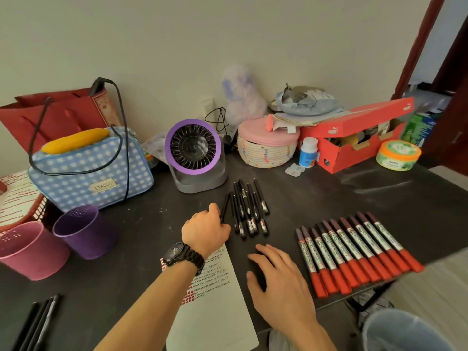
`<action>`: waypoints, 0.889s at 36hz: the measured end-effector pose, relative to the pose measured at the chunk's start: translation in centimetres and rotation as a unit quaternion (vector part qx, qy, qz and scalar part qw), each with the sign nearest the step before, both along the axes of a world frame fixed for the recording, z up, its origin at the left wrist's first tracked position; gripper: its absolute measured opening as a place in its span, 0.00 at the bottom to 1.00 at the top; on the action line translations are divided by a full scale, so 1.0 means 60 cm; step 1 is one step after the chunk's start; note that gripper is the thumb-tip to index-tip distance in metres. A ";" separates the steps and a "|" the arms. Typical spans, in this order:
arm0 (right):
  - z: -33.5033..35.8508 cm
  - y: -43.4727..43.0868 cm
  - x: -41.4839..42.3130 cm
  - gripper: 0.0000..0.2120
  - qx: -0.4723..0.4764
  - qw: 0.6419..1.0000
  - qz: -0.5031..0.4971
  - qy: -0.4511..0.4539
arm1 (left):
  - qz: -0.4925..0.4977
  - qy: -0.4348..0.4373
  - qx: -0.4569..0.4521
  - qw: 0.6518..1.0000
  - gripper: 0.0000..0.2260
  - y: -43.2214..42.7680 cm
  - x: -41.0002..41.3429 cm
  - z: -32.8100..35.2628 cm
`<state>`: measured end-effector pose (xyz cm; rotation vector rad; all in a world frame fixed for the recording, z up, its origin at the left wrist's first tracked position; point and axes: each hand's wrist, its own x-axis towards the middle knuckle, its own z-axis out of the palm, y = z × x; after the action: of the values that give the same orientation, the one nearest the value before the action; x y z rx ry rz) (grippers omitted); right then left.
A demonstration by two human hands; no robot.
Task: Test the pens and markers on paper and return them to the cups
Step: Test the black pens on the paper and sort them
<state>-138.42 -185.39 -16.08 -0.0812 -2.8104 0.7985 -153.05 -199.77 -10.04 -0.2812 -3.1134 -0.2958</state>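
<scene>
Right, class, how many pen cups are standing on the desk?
2. The pink cup stands at the left edge of the desk; the purple cup is just right of it, in front of the checked bag. Clutter behind could hide others.

Your pens [249, 211] are all black. Your markers [354, 252] have red caps, white barrels with red print, and dark purple ends. The paper [215, 312] is white, with rows of small red and black marks. Beside the pink cup [30, 252] is the purple cup [83, 231], of a deep violet. The table [329, 198] is dark grey, almost black. The bag [88, 173] has a blue and white check pattern. The fan [193, 148] has a violet ring and a grey base. The box [354, 138] is red. The basket [266, 158] is cream with coloured dots, its lid pink. Your watch [182, 254] is black.
</scene>
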 end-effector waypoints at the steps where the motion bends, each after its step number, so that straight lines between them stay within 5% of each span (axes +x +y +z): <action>1: 0.001 0.000 0.001 0.20 -0.001 1.000 0.000 0.000 | 0.007 -0.003 0.001 1.000 0.12 -0.002 -0.002 0.000; 12: 0.005 0.001 -0.010 0.19 0.011 1.000 -0.007 -0.024 | 0.076 -0.037 0.054 0.995 0.12 -0.051 -0.026 0.006; 16: 0.008 0.002 -0.012 0.19 0.026 0.999 -0.004 -0.038 | 0.104 -0.027 0.159 0.981 0.15 -0.084 -0.021 0.009; 26: 0.021 -0.001 -0.008 0.18 0.031 0.999 -0.014 -0.030 | 0.104 -0.072 0.507 0.853 0.24 -0.134 0.113 0.028; 32: 0.024 0.002 -0.003 0.14 -0.012 1.000 -0.009 -0.008 | 0.094 -0.125 0.615 0.773 0.24 -0.140 0.211 0.019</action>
<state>-138.58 -185.29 -14.62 -0.1180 -2.8111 0.8326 -140.39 -208.17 -8.89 0.1183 -2.3415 -2.2658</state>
